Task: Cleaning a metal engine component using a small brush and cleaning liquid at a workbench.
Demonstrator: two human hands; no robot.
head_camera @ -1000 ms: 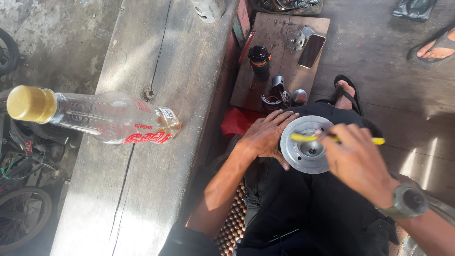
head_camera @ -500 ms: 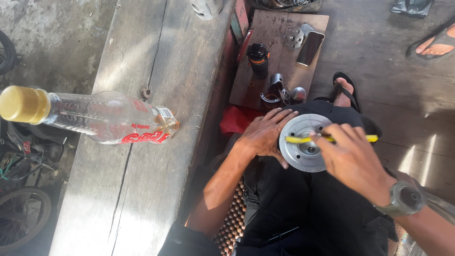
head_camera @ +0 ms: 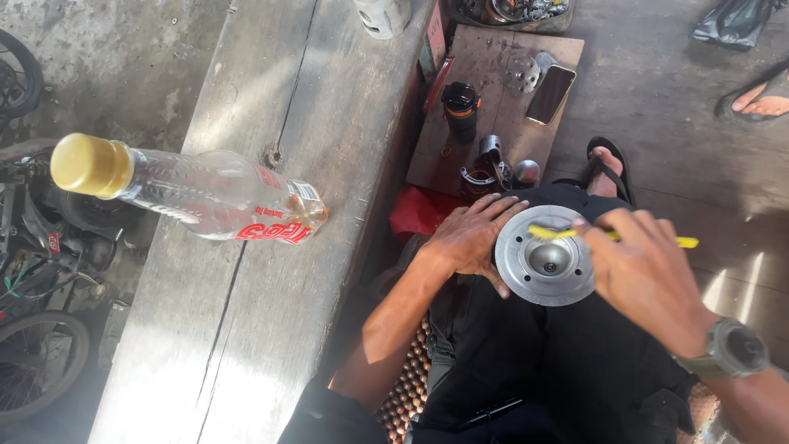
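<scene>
- Resting on the person's lap, a round grey metal disc (head_camera: 546, 267) with a raised rim and a hollow centre lies face up against black trousers.
- The left hand (head_camera: 470, 238) lies flat and spread along the disc's left edge, fingers fanned over the rim and thumb curled under it, steadying the part without closing round it.
- The right hand (head_camera: 643, 271) is closed around a thin yellow-handled tool (head_camera: 612, 236); the yellow tip lies across the top of the disc, and the other end sticks out past the hand to the right.
- A grey wristwatch (head_camera: 734, 349) sits on the right wrist.
- To the left runs a long weathered wooden worktop (head_camera: 246, 329), and on it stands a clear plastic bottle (head_camera: 193, 191) with a yellow cap and a red label, which leans toward the camera in this view.
- Beyond the knees a brown wooden board (head_camera: 485, 82) lies on the floor, carrying a black cylindrical container (head_camera: 460, 107), a phone (head_camera: 551, 93), a small perforated metal plate (head_camera: 523, 76) and a cluster of small metal parts (head_camera: 493, 168) near its closer edge.
- A red cloth (head_camera: 419, 215) lies between the board and the left forearm.
- One foot in a black sandal (head_camera: 606, 168) shows just above the disc.
- Another person's sandalled foot (head_camera: 763, 94) rests on the concrete floor at the upper right, well apart from the work.
- Bicycle wheels (head_camera: 33, 362) and dark frame parts crowd the far left edge.
</scene>
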